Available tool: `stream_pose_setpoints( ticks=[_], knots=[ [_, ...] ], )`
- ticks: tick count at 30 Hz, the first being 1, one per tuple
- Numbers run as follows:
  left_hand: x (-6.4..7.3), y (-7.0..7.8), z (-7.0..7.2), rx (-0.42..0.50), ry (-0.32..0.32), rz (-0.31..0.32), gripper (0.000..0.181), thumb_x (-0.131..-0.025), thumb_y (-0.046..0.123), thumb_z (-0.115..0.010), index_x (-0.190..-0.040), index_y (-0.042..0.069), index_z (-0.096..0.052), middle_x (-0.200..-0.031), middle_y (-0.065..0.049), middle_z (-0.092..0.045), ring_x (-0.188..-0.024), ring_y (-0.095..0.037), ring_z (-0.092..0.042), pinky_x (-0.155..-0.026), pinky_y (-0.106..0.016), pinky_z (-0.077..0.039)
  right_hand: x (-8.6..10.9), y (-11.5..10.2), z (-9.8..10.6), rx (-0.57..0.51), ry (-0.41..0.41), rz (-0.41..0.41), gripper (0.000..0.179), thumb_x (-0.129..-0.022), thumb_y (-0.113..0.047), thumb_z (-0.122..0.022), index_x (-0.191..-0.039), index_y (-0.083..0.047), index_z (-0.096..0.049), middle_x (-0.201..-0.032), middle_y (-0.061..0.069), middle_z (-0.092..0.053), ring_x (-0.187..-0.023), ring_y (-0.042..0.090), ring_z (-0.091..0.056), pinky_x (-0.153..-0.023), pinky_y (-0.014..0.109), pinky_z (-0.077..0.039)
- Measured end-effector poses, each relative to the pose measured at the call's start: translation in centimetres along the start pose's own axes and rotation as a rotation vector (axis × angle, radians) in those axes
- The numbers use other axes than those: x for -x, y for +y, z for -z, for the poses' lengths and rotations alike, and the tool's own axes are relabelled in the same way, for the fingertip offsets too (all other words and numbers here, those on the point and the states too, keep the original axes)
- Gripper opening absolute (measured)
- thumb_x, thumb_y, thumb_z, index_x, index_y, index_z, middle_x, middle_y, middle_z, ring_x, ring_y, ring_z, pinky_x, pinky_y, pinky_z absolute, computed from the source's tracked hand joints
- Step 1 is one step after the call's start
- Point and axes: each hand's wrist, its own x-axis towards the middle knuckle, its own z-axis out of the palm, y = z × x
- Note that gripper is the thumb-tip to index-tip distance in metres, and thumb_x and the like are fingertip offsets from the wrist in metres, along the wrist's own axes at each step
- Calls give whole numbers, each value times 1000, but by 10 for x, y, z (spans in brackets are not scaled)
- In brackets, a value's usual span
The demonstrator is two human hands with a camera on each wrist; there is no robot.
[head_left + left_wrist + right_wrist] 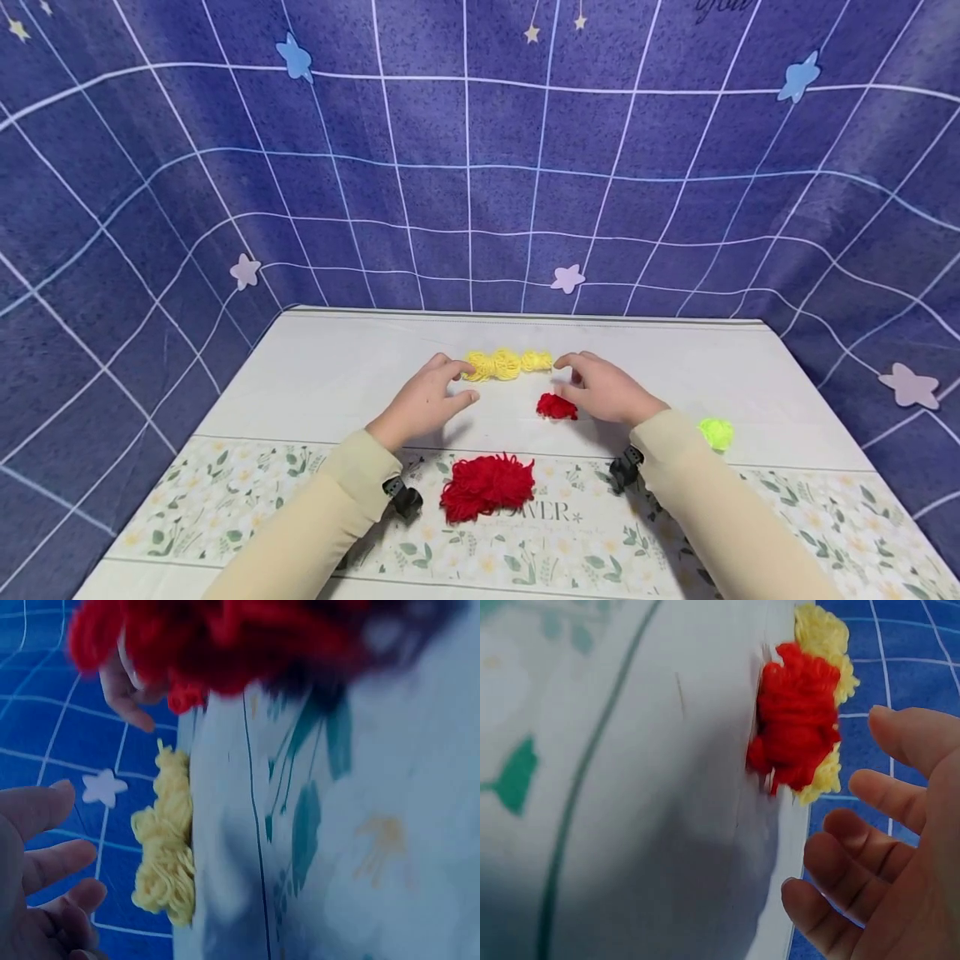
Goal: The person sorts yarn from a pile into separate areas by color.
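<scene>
A row of yellow yarn bundles (506, 364) lies toward the back of the table. At its left end my left hand (426, 400) hovers with fingers loosely bent, and in the left wrist view they are apart from the yarn (166, 847). My right hand (603, 388) is at the row's right end, its fingers spread and holding nothing. Just beside it lies a small red yarn bundle (557, 407), seen in the right wrist view in front of the yellow yarn (826, 630). A larger heap of red yarn (487, 487) sits between my forearms.
A bright green yarn ball (716, 433) lies right of my right sleeve. The table (330, 350) has a white cloth with a flowered band. A blue curtain (465, 192) with white grid lines and stars hangs behind and at both sides.
</scene>
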Motion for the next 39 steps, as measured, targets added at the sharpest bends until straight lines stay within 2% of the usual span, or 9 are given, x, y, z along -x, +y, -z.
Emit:
stream_pose_setpoints(
  ticks=[4, 10, 17, 22, 28, 34, 39],
  knots=[
    [12, 9, -1, -6, -50, -40, 47, -98, 40, -66, -135, 11, -63, -121, -12, -56, -99, -26, -61, -87, -43, -48, 7, -3, -2, -14, -19, 18, 45, -98, -34, -64, -136, -12, -60, -102, 0, -58, -84, 16, -56, -80, 39, -48],
    [29, 20, -5, -26, -127, -104, 47, -96, 40, -69, -135, 13, -64, -120, -6, -56, -81, -14, -56, -84, -41, -48, 16, -8, -4, -25, -39, 63, 47, -95, -33, -68, -136, -11, -60, -100, -2, -57, -84, 13, -56, -82, 38, -48],
    [45, 30, -15, -91, -215, -169, 57, -91, 53, -69, -134, 16, -65, -112, 0, -56, -94, -16, -55, -84, -34, -47, 23, -10, -7, -12, -51, 57, 52, -93, -33, -72, -138, -10, -60, -110, 1, -58, -90, 13, -57, -88, 41, -49],
    [53, 34, -18, -107, -277, -186, 60, -87, 57, -73, -133, 18, -65, -108, 4, -54, -90, -12, -51, -79, -29, -45, 24, -9, -9, 22, -57, 42, 49, -93, -29, -71, -137, -9, -60, -107, 2, -57, -87, 14, -54, -87, 41, -49],
    [58, 37, -25, -178, -286, -203, 57, -82, 50, -81, -128, 19, -68, -104, 9, -51, -91, -8, -48, -80, -26, -46, 21, -5, -16, 55, -54, 37, 46, -95, -28, -69, -137, -10, -61, -104, 0, -56, -87, 15, -53, -86, 40, -47],
    [60, 37, -34, -210, -300, -208, 47, -84, 44, -80, -123, 20, -70, -100, 10, -50, -89, -7, -49, -78, -26, -46, 24, -3, -19, 66, -56, 33, 39, -96, -27, -70, -131, -11, -65, -103, -1, -57, -93, 16, -56, -92, 43, -47],
    [59, 36, -32, -249, -283, -242, 37, -85, 39, -81, -115, 20, -71, -96, 11, -49, -87, -8, -48, -75, -26, -45, 23, -3, -18, 67, -48, 41, 38, -96, -27, -71, -131, -14, -64, -104, -1, -59, -96, 17, -58, -94, 45, -47]
  ],
)
